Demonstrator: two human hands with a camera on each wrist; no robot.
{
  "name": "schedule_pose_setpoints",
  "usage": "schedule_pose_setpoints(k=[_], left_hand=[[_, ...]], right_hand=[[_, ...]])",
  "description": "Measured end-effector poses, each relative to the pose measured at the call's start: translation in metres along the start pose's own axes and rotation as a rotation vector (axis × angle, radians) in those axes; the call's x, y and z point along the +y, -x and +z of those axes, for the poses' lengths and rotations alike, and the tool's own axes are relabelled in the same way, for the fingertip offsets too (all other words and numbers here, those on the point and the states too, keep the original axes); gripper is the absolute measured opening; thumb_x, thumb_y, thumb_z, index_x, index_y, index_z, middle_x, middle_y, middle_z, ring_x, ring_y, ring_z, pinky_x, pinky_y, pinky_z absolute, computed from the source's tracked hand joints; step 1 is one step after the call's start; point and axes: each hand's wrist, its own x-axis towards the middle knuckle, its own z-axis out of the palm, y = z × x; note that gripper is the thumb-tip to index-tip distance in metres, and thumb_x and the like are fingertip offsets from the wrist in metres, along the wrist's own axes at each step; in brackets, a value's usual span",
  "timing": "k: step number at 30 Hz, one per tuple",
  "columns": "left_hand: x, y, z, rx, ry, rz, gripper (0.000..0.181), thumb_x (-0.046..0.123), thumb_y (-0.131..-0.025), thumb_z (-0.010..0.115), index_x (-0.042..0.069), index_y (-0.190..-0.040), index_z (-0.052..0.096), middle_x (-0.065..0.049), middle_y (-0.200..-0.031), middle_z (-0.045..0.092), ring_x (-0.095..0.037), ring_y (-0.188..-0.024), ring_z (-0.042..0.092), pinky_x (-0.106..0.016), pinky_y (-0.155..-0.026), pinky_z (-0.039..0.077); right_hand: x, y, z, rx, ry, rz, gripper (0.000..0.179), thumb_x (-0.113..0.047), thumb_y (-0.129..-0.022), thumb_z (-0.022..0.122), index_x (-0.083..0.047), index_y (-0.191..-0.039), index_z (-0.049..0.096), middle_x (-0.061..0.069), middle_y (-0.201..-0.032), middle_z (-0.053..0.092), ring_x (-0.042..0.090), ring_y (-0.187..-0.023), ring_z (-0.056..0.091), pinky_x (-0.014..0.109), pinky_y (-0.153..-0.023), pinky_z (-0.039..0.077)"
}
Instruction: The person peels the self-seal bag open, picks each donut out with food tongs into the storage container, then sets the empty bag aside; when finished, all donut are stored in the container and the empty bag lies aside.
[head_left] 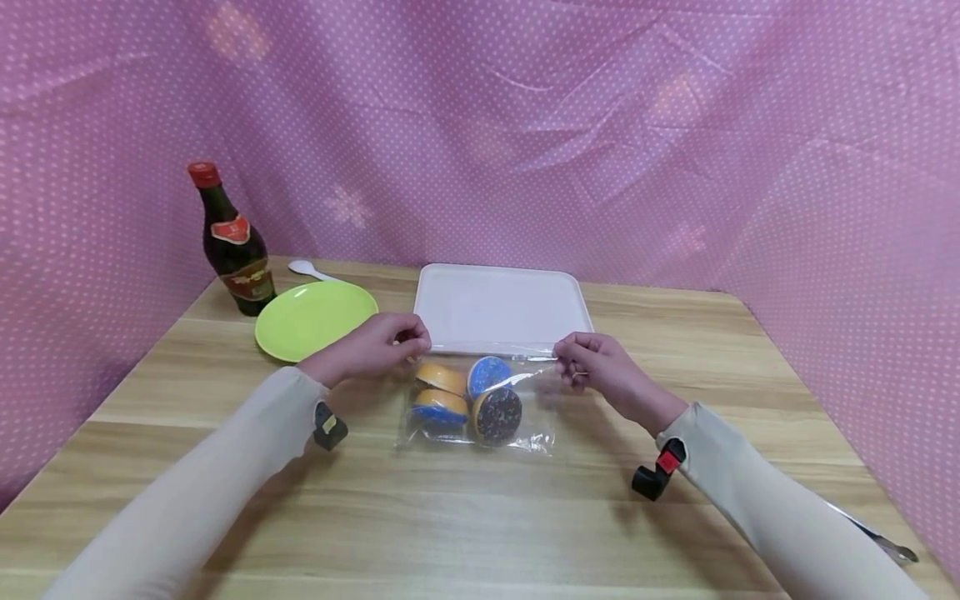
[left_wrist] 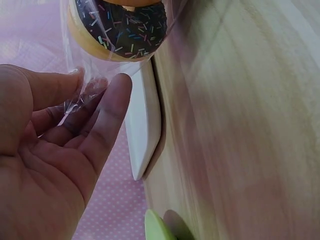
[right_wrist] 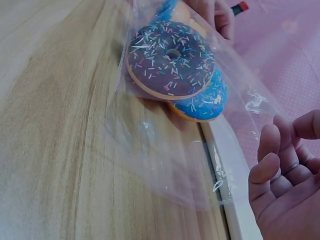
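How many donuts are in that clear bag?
4 visible in the bag, from the head view: upper left donut, lower left donut, blue donut upper right, dark donut lower right.

The bag (head_left: 536,421) looks like thin, clear, glossy plastic, creased around doughnuts (right_wrist: 152,70) whose sprinkled tops are rough and whose sides are smooth. At twelve o'clock from it the tray (head_left: 502,307) appears smooth, fairly matt plastic, at ten o'clock the plate (head_left: 315,321) is shiny plastic and the bottle (head_left: 219,208) glossy dark glass, and towards four o'clock the tool (head_left: 896,550) gleams like metal. The tabletop (head_left: 465,533) has a smooth wood-grain finish, the curtain (head_left: 480,167) soft, wrinkled cloth
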Motion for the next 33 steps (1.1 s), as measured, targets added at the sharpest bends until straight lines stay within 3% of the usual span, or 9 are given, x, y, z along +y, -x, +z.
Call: schedule_pose_setpoints(k=[6,12,15,19,26,33], left_hand=[[-0.002,0.002,0.0,-0.032,0.069,-0.011,0.013,0.011,-0.107,0.057,0.0,-0.102,0.062,-0.012,-0.091,0.065,-0.017,-0.083,0.062,-0.027,-0.076,0.055],[-0.005,0.001,0.003,-0.041,0.1,-0.004,0.011,0.007,-0.108,0.054,0.001,-0.099,0.058,-0.011,-0.091,0.063,-0.018,-0.083,0.06,-0.027,-0.074,0.055],[-0.005,0.001,0.004,-0.043,0.099,0.002,0.012,0.006,-0.108,0.052,0.0,-0.099,0.057,-0.012,-0.091,0.063,-0.019,-0.084,0.061,-0.028,-0.075,0.056],[-0.005,0.001,0.005,-0.042,0.089,-0.001,0.012,0.006,-0.109,0.052,0.001,-0.099,0.057,-0.011,-0.091,0.063,-0.019,-0.084,0.061,-0.028,-0.076,0.056],[-0.009,0.001,0.008,-0.039,0.092,0.007,0.012,0.003,-0.109,0.05,0.001,-0.098,0.055,-0.011,-0.092,0.061,-0.018,-0.082,0.059,-0.027,-0.073,0.054],[-0.01,0.0,0.011,-0.044,0.119,-0.012,0.012,0.004,-0.11,0.047,0.001,-0.1,0.053,-0.011,-0.094,0.059,-0.017,-0.084,0.058,-0.025,-0.074,0.054]], right_hand=[[-0.002,0.0,-0.001,-0.024,-0.041,-0.012,0.02,-0.015,-0.109,0.051,-0.006,-0.098,0.065,-0.006,-0.077,0.063,0.006,-0.064,0.06,0.018,-0.058,0.046],[-0.002,0.005,-0.004,-0.047,-0.014,0.001,0.022,-0.016,-0.11,0.049,-0.01,-0.103,0.069,-0.007,-0.08,0.066,0.006,-0.068,0.06,0.018,-0.061,0.047],[-0.002,0.01,-0.007,-0.055,0.033,0.029,0.024,-0.017,-0.11,0.048,-0.003,-0.11,0.068,-0.006,-0.084,0.069,0.007,-0.07,0.062,0.019,-0.062,0.048],[-0.005,0.021,-0.018,-0.069,0.135,0.039,0.026,-0.017,-0.109,0.049,0.004,-0.115,0.064,-0.002,-0.09,0.071,0.008,-0.074,0.063,0.021,-0.063,0.051],[-0.016,0.058,-0.055,-0.079,0.332,-0.023,0.022,-0.021,-0.109,0.055,-0.001,-0.109,0.064,-0.001,-0.093,0.071,0.011,-0.078,0.065,0.026,-0.066,0.056],[-0.01,0.101,-0.101,-0.022,0.671,-0.147,0.012,-0.013,-0.107,0.058,-0.004,-0.103,0.065,-0.007,-0.084,0.066,0.01,-0.073,0.063,0.028,-0.06,0.053]])
